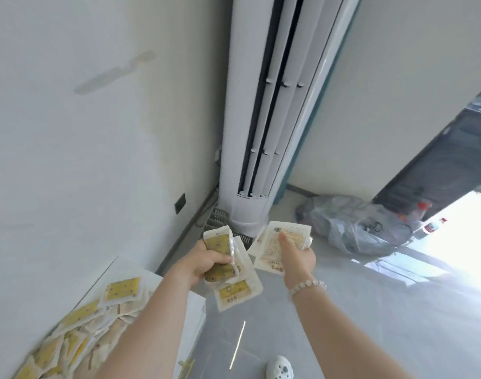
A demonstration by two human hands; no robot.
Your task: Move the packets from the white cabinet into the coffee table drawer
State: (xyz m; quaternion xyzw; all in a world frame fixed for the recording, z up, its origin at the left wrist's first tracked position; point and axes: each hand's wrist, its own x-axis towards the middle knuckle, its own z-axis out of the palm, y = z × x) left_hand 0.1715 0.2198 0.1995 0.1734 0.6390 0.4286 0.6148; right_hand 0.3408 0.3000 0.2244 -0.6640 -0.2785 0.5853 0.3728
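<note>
My left hand (206, 262) is closed around a bunch of white-and-yellow packets (235, 291), held out over the grey floor. My right hand (298, 258) grips more packets (274, 250), printed backs facing up, with a bead bracelet on that wrist. At the lower left, the white cabinet (162, 280) top carries a heap of several more of the same packets (80, 332) against the wall. The coffee table and its drawer are not in view.
A tall white standing air conditioner (264, 110) fills the corner ahead. A crumpled plastic bag (351, 225) lies on the floor to its right, near a dark doorway. A black wall socket (180, 202) is on the left wall. My white shoe (279, 367) shows below.
</note>
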